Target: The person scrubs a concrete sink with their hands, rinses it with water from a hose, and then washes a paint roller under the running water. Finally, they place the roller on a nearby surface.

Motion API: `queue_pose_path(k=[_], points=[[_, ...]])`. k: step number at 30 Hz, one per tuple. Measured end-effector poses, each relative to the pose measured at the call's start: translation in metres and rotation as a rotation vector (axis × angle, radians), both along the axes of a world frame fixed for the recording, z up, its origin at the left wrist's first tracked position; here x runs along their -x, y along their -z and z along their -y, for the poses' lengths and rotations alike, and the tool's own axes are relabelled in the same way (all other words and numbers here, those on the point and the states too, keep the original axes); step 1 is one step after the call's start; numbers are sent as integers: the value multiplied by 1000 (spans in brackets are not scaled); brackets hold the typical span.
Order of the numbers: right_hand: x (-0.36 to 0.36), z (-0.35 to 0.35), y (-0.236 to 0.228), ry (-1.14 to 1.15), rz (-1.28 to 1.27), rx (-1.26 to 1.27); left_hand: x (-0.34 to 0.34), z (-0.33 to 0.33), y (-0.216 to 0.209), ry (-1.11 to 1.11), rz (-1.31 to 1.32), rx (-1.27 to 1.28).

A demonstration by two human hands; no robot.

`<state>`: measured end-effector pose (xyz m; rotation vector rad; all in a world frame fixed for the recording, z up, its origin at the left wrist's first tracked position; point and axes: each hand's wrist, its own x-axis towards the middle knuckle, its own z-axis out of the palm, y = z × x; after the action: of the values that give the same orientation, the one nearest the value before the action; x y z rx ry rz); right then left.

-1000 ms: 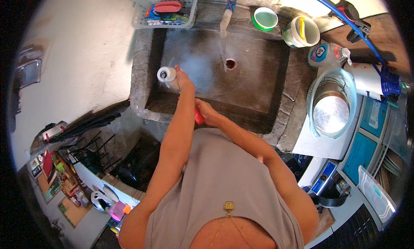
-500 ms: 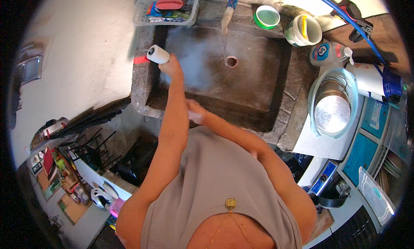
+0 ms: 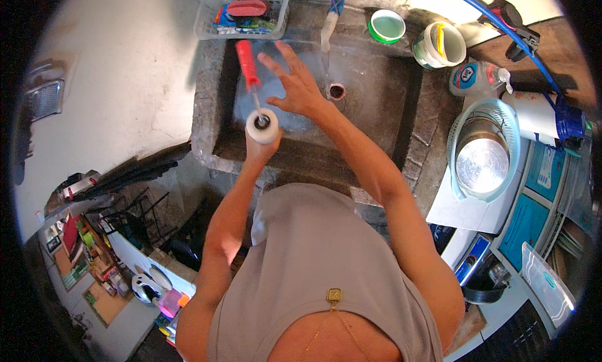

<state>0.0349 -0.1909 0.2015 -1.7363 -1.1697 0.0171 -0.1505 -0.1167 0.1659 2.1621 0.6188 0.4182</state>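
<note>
Over the sink's left part, my left hand [image 3: 261,151] is closed around the white cylinder of a roller with a red handle [image 3: 248,64], which looks like a paint roller. One end of the white cylinder [image 3: 271,136] faces up, and a thin metal rod joins it to the handle, which points away from me. My right hand [image 3: 300,89] hovers just right of the handle, fingers spread and holding nothing. Beneath both hands lies the dark stone sink [image 3: 376,149], where water runs from the spout [image 3: 328,32] beside the round drain [image 3: 337,92].
A clear plastic basket [image 3: 207,23] with a red brush and packets stands at the sink's back left. Along the back right are a green-rimmed tub [image 3: 387,27], a white bucket [image 3: 427,51] and a soap bottle [image 3: 471,78]. A light-blue basket [image 3: 513,155] holds a metal pot.
My left hand has drawn the roller nearer and turned its handle from pointing left to pointing away. My right hand has risen from near my left forearm to beside the handle, fingers spread.
</note>
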Motion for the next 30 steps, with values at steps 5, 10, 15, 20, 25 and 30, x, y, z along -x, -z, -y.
queue_pose_path(k=[5,10,15,20,25,30], points=[[10,-14,25,-18,240,1,19,-26,-65,376,-403,114],[39,9,56,-98,-55,188,17,-108,-93,174,-494,414],[78,104,76,173,-497,96,-32,-138,-11,-92,79,896],[88,210,55,450,-789,-5,-167,5,72,-331,-46,1666],[68,259,7,723,-612,347,-233,31,111,-247,132,1801],[59,280,-5,843,-665,287,-242,29,68,-315,261,1697]])
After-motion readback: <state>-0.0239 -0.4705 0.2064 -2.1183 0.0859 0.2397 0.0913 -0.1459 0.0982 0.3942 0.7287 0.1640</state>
